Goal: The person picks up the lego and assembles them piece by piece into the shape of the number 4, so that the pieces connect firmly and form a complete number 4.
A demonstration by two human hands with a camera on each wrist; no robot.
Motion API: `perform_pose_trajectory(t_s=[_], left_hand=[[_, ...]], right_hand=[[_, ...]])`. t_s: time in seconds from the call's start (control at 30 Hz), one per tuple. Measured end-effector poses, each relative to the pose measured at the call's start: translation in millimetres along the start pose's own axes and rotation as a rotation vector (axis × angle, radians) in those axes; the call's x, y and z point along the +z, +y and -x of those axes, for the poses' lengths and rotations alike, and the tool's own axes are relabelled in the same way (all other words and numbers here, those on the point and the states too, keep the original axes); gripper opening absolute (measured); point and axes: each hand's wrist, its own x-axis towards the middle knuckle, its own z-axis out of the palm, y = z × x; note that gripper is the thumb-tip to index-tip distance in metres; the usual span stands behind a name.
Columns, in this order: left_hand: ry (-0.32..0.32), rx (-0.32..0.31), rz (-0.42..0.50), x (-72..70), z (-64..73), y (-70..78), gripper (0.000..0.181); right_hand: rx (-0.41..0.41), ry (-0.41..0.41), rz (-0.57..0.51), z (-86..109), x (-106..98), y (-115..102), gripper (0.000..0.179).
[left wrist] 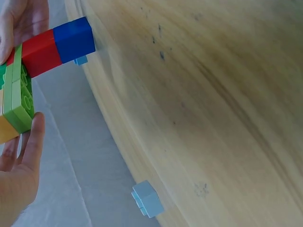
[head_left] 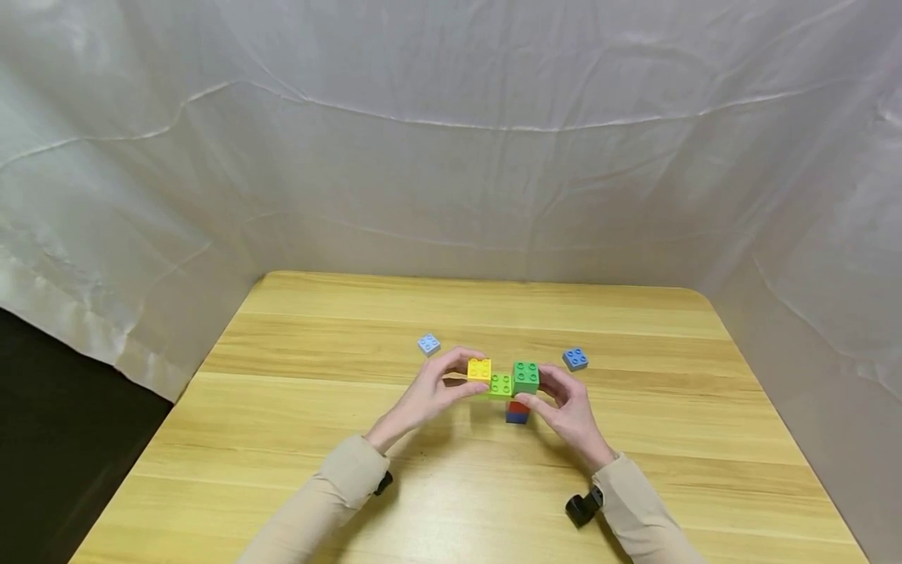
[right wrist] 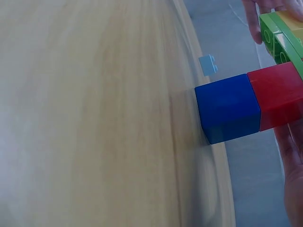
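Your left hand (head_left: 438, 381): thumb near, fingers far, pinching the yellow brick (head_left: 479, 368) at the left end of the brick assembly. Your right hand (head_left: 572, 406): thumb near, fingers behind, clamped about the green brick (head_left: 525, 377) at the right end. Between them, one lime-green piece (head_left: 501, 385), studs up, hollow underside showing in the left wrist view. Below the right end, a red brick (left wrist: 41, 53), then a dark blue brick (left wrist: 75, 39); the assembly appears raised above the table (head_left: 296, 423). Handling, as judged: light, stiff, smooth-walled, hardly fragile; joints are the likely weak point, and the red-and-blue column weights your right side. Best hold: flat side walls at both ends, level, without twisting. Beyond, far left, one light blue brick (head_left: 428, 344); far right, one loose blue brick (head_left: 575, 359).
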Motion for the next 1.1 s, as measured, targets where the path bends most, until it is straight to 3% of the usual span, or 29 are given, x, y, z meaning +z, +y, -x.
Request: perform_pose_trajectory(t_s=[0.33, 0.53, 0.6, 0.8, 0.87, 1.1], left_hand=[[0.003, 0.024, -0.042, 0.3, -0.5, 0.2, 0.041], [-0.002, 0.008, -0.037, 0.2, -0.2, 0.2, 0.040], [-0.003, 0.005, -0.038, 0.1, -0.4, 0.3, 0.040], [-0.005, -0.003, -0.043, -0.7, 0.2, 1.4, 0.041], [-0.007, -0.006, -0.046, -0.9, 0.8, 1.9, 0.040], [-0.009, -0.006, -0.056, -1.6, 1.4, 2.0, 0.040]], right_hand=[[0.034, -0.020, 0.000, 3.0, -3.6, -0.8, 0.044], [0.075, 0.001, -0.105, 4.3, -15.1, 1.6, 0.030], [0.118, 0.053, -0.110, 1.3, -20.6, 2.8, 0.028], [0.372, 0.340, -0.015, -12.2, -38.7, 11.0, 0.037], [0.435, 0.400, 0.015, -14.6, -44.7, 14.7, 0.039], [0.584, 0.378, 0.132, -20.9, -60.9, 27.2, 0.059]])
